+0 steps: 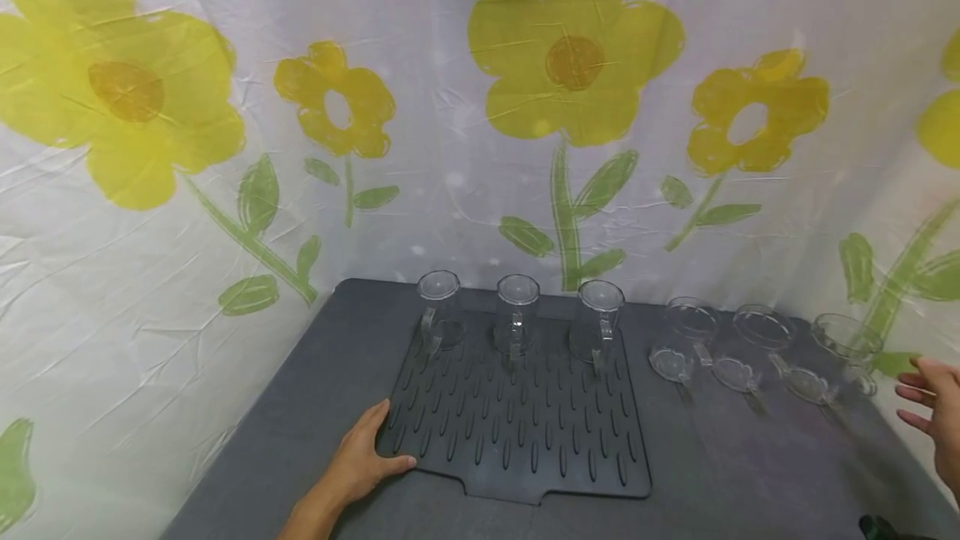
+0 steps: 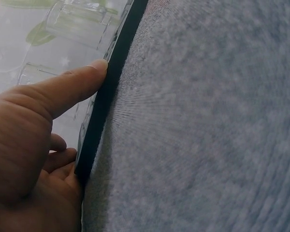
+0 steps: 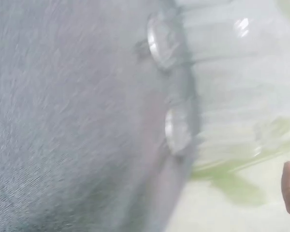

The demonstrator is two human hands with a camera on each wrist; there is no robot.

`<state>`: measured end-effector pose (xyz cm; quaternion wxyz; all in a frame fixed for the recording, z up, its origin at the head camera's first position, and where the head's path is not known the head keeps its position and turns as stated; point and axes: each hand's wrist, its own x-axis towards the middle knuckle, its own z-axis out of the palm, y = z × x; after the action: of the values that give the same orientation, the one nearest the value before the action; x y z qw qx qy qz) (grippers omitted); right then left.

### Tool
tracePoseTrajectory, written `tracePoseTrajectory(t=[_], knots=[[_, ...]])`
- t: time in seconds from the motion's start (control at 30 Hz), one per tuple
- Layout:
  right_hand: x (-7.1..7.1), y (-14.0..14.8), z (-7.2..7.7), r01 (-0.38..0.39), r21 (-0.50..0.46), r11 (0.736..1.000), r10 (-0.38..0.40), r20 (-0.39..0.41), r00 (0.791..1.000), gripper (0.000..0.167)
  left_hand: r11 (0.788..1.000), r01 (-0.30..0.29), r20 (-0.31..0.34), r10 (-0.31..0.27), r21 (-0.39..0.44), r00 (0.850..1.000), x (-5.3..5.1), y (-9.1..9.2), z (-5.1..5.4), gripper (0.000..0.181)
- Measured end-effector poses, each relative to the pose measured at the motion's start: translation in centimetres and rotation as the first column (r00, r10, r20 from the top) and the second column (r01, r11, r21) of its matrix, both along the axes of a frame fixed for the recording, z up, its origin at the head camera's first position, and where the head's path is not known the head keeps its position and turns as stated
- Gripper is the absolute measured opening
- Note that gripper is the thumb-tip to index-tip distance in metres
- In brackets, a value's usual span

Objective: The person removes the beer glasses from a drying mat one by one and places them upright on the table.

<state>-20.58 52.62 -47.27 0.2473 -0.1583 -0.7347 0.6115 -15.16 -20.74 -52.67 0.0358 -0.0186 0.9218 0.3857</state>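
Observation:
A black ridged drying mat lies on the grey table, and my left hand rests at its near left corner. The thumb touches the front edge, the other fingers the left side. Along the mat's back stand three clear glass mugs, bottoms up: a left one, a middle one and a right one. Off the mat to the right, three more mugs stand upright in a row. My right hand, fingers loosely extended and holding nothing, is beside the rightmost mug, apart from it.
A whitish sheet printed with yellow flowers hangs behind the table and along its sides. A small dark object lies at the near right, cut off by the frame. Grey tabletop extends right of the mat.

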Motion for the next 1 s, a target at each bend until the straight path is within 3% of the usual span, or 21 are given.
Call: tracePoseTrajectory(t=[0.1, 0.2, 0.3, 0.4, 0.43, 0.53, 0.63, 0.67, 0.8, 0.93, 1.0], knots=[[2.8, -5.1, 4.6, -0.025, 0.013, 1.000, 0.025, -0.028, 0.999, 0.013, 1.000, -0.004, -0.010, 0.004, 0.004, 1.000, 0.1, 0.0, -0.1, 0.109], [4.3, -7.6, 6.7, -0.068, 0.000, 0.998, 0.068, -0.113, 0.991, 0.016, 1.000, -0.002, -0.019, 0.002, -0.001, 1.000, 0.1, 0.0, -0.1, 0.109], [4.3, -7.4, 6.3, -0.113, -0.006, 0.994, 0.110, -0.183, 0.977, 0.019, 1.000, 0.000, -0.016, 0.000, -0.009, 1.000, 0.1, 0.0, -0.1, 0.110], [2.3, -3.4, 2.2, -0.163, 0.111, 0.980, 0.187, -0.253, 0.949, 0.032, 1.000, -0.004, -0.005, 0.004, -0.014, 1.000, 0.1, 0.1, 0.0, 0.111], [2.4, -3.5, 2.1, -0.178, 0.110, 0.978, 0.201, -0.261, 0.944, 0.034, 1.000, -0.004, -0.002, 0.004, -0.014, 1.000, 0.1, 0.1, 0.0, 0.111], [3.8, -6.0, 3.5, -0.238, 0.130, 0.962, 0.268, -0.319, 0.909, 0.034, 1.000, -0.004, 0.003, 0.004, -0.013, 1.000, 0.0, 0.1, 0.1, 0.112], [7.1, -12.6, 8.3, -0.289, -0.011, 0.957, 0.264, -0.372, 0.890, 0.031, 1.000, -0.002, 0.011, 0.002, -0.014, 1.000, -0.1, 0.1, 0.1, 0.113], [7.6, -13.5, 8.8, -0.314, -0.017, 0.949, 0.281, -0.397, 0.874, 0.032, 1.000, -0.004, 0.015, 0.004, -0.011, 1.000, -0.1, 0.1, 0.1, 0.113], [8.6, -15.7, 9.3, -0.390, -0.075, 0.918, 0.309, -0.482, 0.820, 0.034, 1.000, -0.003, 0.022, 0.003, -0.005, 1.000, 0.0, 0.0, 0.0, 0.112], [9.3, -17.2, 9.3, -0.473, -0.053, 0.880, 0.373, -0.540, 0.754, 0.036, 1.000, 0.004, 0.014, -0.004, -0.004, 1.000, -0.1, 0.0, -0.1, 0.112], [9.6, -17.9, 9.3, -0.494, -0.023, 0.869, 0.405, -0.539, 0.739, 0.036, 1.000, 0.004, 0.016, -0.004, -0.007, 1.000, 0.0, -0.1, -0.1, 0.112]])
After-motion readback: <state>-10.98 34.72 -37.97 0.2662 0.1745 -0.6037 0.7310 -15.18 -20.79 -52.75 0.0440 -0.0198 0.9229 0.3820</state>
